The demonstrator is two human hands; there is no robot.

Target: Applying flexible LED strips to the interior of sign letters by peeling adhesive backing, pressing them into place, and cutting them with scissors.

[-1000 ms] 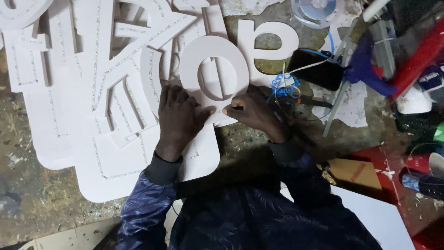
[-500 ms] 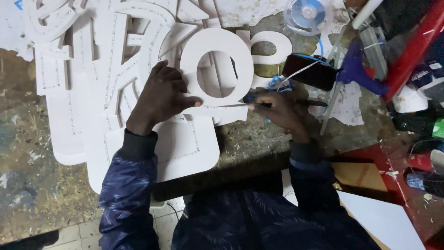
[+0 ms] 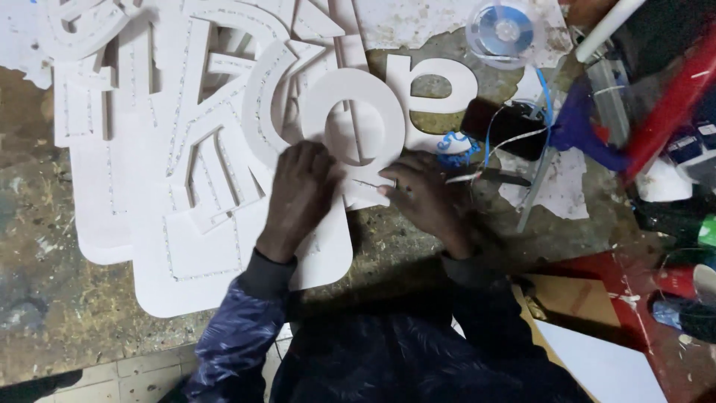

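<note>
White ring letter (image 3: 363, 119) under two hands (image 3: 298, 195), right (image 3: 425, 195) perhaps pinching wire.

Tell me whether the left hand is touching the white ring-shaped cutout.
Touching. The head view shows the left hand lying flat on the lower left edge of the white ring-shaped cutout.

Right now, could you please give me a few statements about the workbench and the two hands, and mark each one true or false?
1. The left hand rests flat on the white foam ring. True.
2. The right hand holds a red marker. False: it pinches a thin, pale strip at the ring's lower edge.
3. A clear spool lies at the top of the bench, beyond the right hand. True.
4. The black phone lies left of the left hand. False: it lies to the right, above the right hand.
5. The white cut-out shapes are stacked on the floor. False: they lie on the workbench.
</note>
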